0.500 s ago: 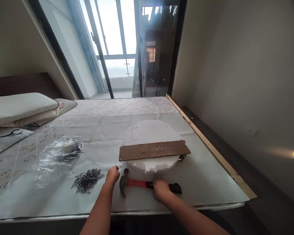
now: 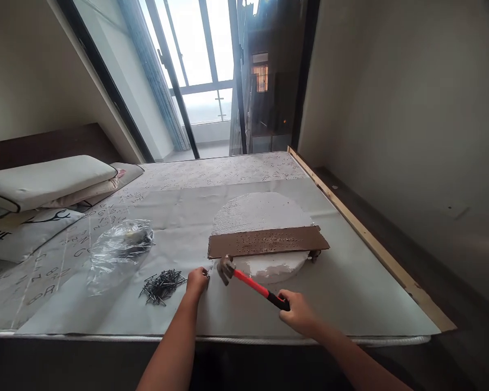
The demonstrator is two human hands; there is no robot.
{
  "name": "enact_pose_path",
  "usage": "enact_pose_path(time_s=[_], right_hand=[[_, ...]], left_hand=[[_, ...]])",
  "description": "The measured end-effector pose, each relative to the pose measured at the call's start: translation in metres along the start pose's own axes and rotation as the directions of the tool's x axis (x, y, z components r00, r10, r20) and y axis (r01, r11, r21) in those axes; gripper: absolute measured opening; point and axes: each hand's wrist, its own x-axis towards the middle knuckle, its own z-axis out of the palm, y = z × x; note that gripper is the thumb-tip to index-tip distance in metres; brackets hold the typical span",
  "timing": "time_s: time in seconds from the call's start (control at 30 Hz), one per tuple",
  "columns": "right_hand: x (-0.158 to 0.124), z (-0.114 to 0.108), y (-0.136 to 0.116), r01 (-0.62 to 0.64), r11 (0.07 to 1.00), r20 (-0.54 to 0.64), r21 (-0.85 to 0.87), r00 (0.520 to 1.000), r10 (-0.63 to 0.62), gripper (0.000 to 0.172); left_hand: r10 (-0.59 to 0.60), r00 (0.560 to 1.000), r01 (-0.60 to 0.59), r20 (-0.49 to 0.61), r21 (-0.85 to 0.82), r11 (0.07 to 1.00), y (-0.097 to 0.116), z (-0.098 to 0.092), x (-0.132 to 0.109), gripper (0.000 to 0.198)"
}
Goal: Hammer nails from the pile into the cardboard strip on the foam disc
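My right hand grips the black end of a claw hammer with a red handle. The hammer is raised, its head close to the left front corner of a brown board. Many small holes or nail points mark the board's top. It lies across a round white slab, whose front edge looks chipped. Left of the hammer head, my left hand is closed, a thin dark nail just showing at the fingertips. A pile of loose nails lies to the left of that hand.
A clear plastic bag with dark contents lies behind the nails. Grey sheeting covers part of the mattress. Pillows are stacked at the left. A wooden rail runs along the right edge, near the wall.
My right hand has lifted the hammer off the sheet and moved its grip to the handle's end. My left hand stays closed near the board. The whole view has shifted slightly.
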Motion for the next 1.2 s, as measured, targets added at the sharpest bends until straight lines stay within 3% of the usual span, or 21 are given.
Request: enact_pose_path(time_s=[0.13, 0.27, 0.43, 0.63, 0.7, 0.8, 0.93, 1.03, 1.2], right_hand=[[0.001, -0.002, 0.004, -0.001, 0.933, 0.012, 0.360, 1.000, -0.004, 0.007], [0.003, -0.009, 0.004, -0.129, 0.784, 0.103, 0.607, 0.991, 0.083, 0.014], [0.003, -0.016, 0.007, -0.154, 0.678, 0.119, 0.719, 0.988, 0.099, 0.017], [0.006, -0.024, 0.014, -0.121, 0.644, 0.110, 0.756, 0.992, 0.058, 0.016], [0.006, -0.028, 0.013, -0.107, 0.639, 0.092, 0.762, 0.994, 0.057, 0.017], [0.009, -0.030, 0.014, -0.094, 0.620, 0.079, 0.779, 0.996, 0.051, 0.018], [0.015, -0.029, 0.017, -0.090, 0.611, 0.056, 0.787, 0.996, 0.076, 0.020], [0.017, -0.030, 0.019, -0.086, 0.599, 0.053, 0.796, 0.996, 0.073, 0.019], [0.012, -0.037, 0.017, -0.074, 0.588, 0.037, 0.806, 0.997, 0.074, 0.017]], left_hand=[[-0.022, 1.000, 0.021, 0.015, 0.057, 0.998, 0.002, -0.007, -0.004, 0.028], [-0.036, 0.999, 0.032, 0.038, 0.107, 0.994, 0.007, -0.015, -0.009, 0.026], [-0.055, 0.998, 0.047, 0.040, 0.177, 0.983, 0.015, -0.021, -0.015, 0.022], [-0.039, 0.999, 0.042, -0.022, 0.185, 0.982, 0.034, -0.035, -0.028, 0.019], [0.053, 0.998, -0.050, -0.027, 0.094, 0.994, 0.048, -0.041, -0.038, 0.014], [0.180, 0.984, -0.171, 0.012, -0.251, 0.953, 0.077, -0.048, -0.054, 0.010], [0.290, 0.951, -0.289, -0.111, -0.653, 0.700, 0.121, -0.051, -0.060, 0.015], [0.277, 0.932, -0.357, -0.234, -0.723, 0.591, 0.144, -0.047, -0.053, 0.015], [0.244, 0.925, -0.381, -0.292, -0.704, 0.599, 0.159, -0.034, -0.039, 0.017]])
